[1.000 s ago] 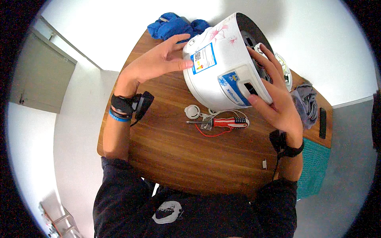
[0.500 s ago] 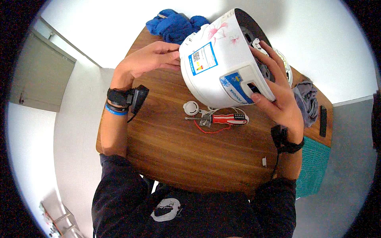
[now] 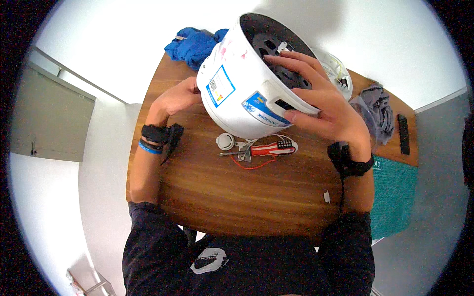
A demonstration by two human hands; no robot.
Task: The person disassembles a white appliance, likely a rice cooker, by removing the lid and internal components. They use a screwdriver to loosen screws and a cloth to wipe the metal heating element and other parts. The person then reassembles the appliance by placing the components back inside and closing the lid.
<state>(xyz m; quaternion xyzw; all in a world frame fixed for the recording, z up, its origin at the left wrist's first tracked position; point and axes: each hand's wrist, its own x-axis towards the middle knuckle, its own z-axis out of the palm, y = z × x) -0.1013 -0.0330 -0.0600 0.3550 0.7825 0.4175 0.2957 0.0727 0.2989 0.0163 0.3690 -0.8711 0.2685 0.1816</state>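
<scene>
Hands hold a white cooker body (image 3: 247,93) tilted above the wooden table (image 3: 237,197), its open dark underside turned up and away from the person. The right hand (image 3: 321,106) grips the rim on the right, fingers (image 3: 291,61) curled over the edge into the dark inside and the thumb pressed against the white wall near a small slot. The left hand (image 3: 175,98) is closed against the left side of the cooker body, partly hidden behind it. Each wrist carries a dark band. Under the cooker body, on the table, lie a red-handled screwdriver (image 3: 269,149), a small white round cap (image 3: 225,141), a thin red wire (image 3: 252,164) and some small metal parts. Near the far edge of the table sit a blue cloth (image 3: 192,44), a clear round lid (image 3: 338,71), a grey cloth (image 3: 377,106) and a black remote (image 3: 404,133).
</scene>
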